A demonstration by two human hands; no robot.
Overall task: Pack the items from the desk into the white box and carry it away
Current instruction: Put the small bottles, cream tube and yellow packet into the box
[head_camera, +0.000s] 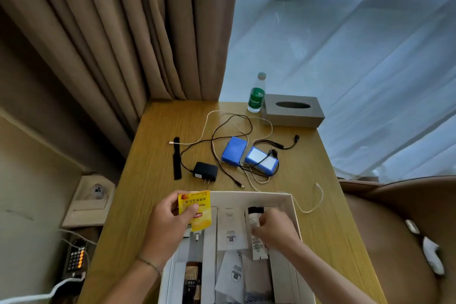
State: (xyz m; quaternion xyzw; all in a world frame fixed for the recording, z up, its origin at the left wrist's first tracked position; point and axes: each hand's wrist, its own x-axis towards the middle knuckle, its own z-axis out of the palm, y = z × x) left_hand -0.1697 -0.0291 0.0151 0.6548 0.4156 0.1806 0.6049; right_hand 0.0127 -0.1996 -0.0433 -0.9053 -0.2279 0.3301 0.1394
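Note:
The white box (pixel 249 195) stands at the desk's near edge, with white sachets, a dark bottle and a tube lying in its compartments. My left hand (pixel 170 219) holds a yellow tea sachet (pixel 197 210) over the box's far left corner. My right hand (pixel 276 228) is inside the box at the right, fingers closed around a white tube with a black cap (pixel 255 215). On the desk beyond lie two blue battery packs (pixel 234 150) (pixel 261 161), a black power adapter (pixel 205 171), a black strap (pixel 176 159), and tangled black and white cables (pixel 223 128).
A green-labelled water bottle (pixel 257 94) and a grey tissue box (pixel 293 110) stand at the desk's far right. Curtains hang behind. A brown chair (pixel 394 229) is to the right; a wall socket (pixel 95 191) and phone (pixel 76 256) sit lower left.

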